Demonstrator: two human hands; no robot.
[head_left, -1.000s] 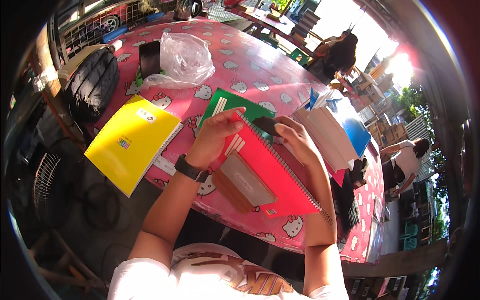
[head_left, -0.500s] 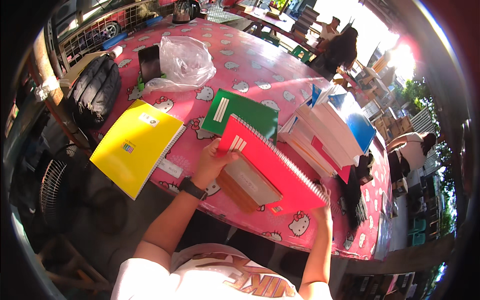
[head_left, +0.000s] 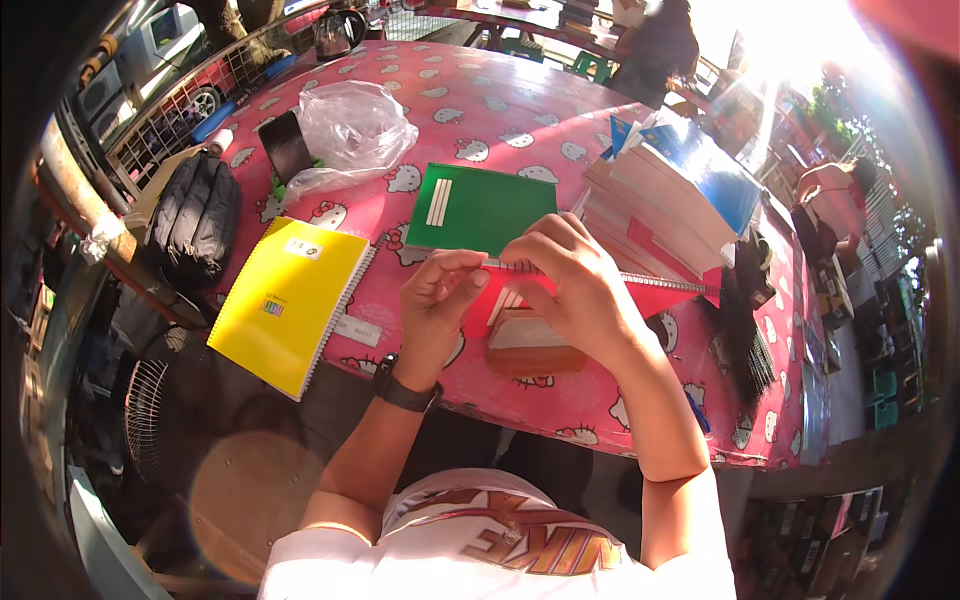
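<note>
A red spiral notebook (head_left: pixel 652 297) is tilted up in front of me, its wire binding along the top. My left hand (head_left: pixel 440 308) pinches the left end of that binding, with a dark band on the wrist. Bent over the binding just beside it, my right hand (head_left: pixel 568 283) has thumb and fingers closed on the wire edge and hides part of the cover. Below the hands lies a wooden block (head_left: pixel 535 360) with a greyish top. Beyond them a green notebook (head_left: pixel 490 210) lies flat on the table; a yellow spiral notebook (head_left: pixel 290 305) lies at the left edge.
Books stand in a thick stack (head_left: pixel 680 190) to the right. A clear plastic bag (head_left: pixel 355 130) and a dark phone (head_left: pixel 286 147) lie at the far left, near a black backpack (head_left: pixel 195 215). The pink patterned table cover (head_left: pixel 480 90) reaches back toward an electric kettle (head_left: pixel 338 35).
The red notebook has been lowered and turned so its binding runs nearly level. My right hand has moved from its lower right corner to the binding beside my left hand.
</note>
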